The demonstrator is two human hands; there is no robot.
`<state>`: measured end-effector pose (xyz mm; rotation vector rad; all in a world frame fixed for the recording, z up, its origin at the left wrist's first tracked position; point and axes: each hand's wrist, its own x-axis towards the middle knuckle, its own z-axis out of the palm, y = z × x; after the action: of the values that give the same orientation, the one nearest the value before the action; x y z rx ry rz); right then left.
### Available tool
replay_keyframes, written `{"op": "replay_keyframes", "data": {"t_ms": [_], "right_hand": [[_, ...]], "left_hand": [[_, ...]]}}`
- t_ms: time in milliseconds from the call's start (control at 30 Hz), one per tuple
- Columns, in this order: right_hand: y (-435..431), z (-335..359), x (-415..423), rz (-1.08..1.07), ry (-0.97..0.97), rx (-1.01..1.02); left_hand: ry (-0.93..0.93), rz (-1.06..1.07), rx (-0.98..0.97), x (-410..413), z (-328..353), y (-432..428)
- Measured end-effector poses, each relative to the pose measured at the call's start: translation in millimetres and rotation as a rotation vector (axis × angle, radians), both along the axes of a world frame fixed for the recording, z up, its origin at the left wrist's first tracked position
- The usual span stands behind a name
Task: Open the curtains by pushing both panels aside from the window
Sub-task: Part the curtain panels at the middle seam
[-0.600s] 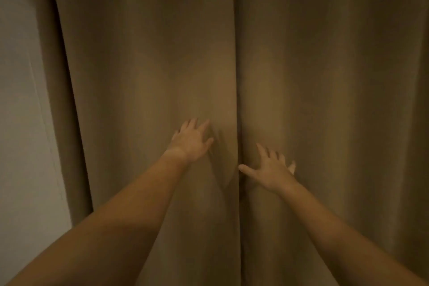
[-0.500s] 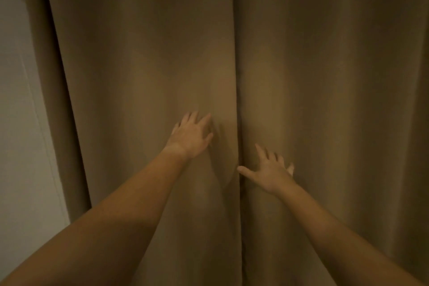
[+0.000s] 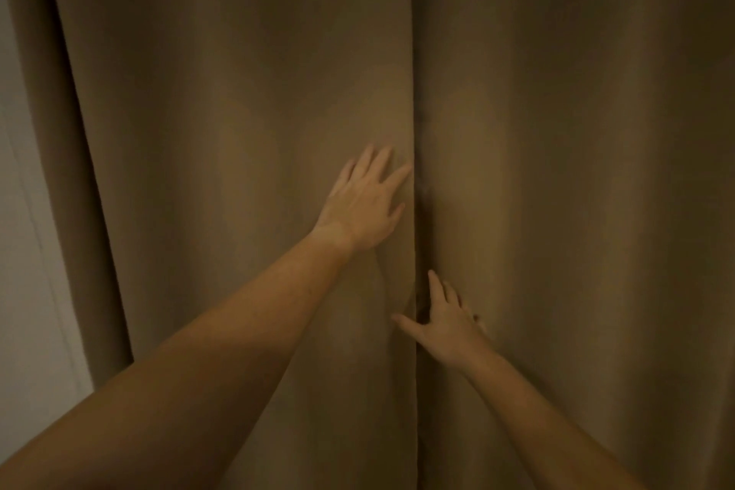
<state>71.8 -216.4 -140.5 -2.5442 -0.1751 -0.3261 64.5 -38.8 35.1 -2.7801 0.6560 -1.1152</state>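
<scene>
Two tan curtain panels hang drawn together, meeting at a vertical seam down the middle. My left hand (image 3: 364, 203) lies flat on the left panel (image 3: 238, 131), fingers spread, with the fingertips at the panel's inner edge. Lower down, my right hand (image 3: 445, 320) rests at the seam on the right panel (image 3: 576, 171); its thumb reaches across onto the left panel and its fingers point up along the edge. Neither hand has cloth bunched in it. The window behind is hidden.
A pale wall (image 3: 28, 251) stands to the left of the curtains. The left panel's outer fold (image 3: 71, 171) hangs beside it. The grommets and rod at the top are almost out of view.
Both hands have slid toward the middle seam; the left fingertips now reach the panel's edge. The view has tilted down, so the rod and grommets have left the top of the frame.
</scene>
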Motion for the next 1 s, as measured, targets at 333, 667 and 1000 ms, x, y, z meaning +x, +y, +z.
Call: {"op": "replay_keyframes", "data": {"t_ms": [333,667,1000], "right_hand": [[5,-8,67,0.124,0.013,0.081],[15,-16,92,0.182,0.051,0.071],[50,-19,103,0.210,0.027,-0.035]], "left_hand": [[-0.198,0.098,0.163,64,12,-31],[-0.270,0.207,0.271,95,-2,-38],[-0.256,0.372,0.307,114,-5,-2]]}}
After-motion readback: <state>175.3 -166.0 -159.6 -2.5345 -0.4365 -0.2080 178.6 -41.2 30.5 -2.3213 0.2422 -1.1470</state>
